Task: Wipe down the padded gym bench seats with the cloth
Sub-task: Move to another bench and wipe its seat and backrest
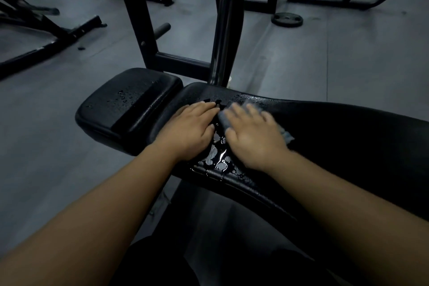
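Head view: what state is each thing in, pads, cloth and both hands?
Long bench pad: wet, drops pooled between the hands.
Small seat pad: beaded with drops, untouched.
Cloth: lying on the long pad, under the right hand.
Left hand: flat on the long pad, fingers straight, no cloth.
Right hand: flat on the cloth, blurred.
Weight plate: lying flat on the floor.

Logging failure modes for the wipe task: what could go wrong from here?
1. Pooled water sits at the near edge of the long pad; a stroke of the cloth under the right hand may push it onto the floor.
2. The left hand rests flat on the wet pad and might slip.
3. Droplets on the small seat pad are unwiped, easily missed.
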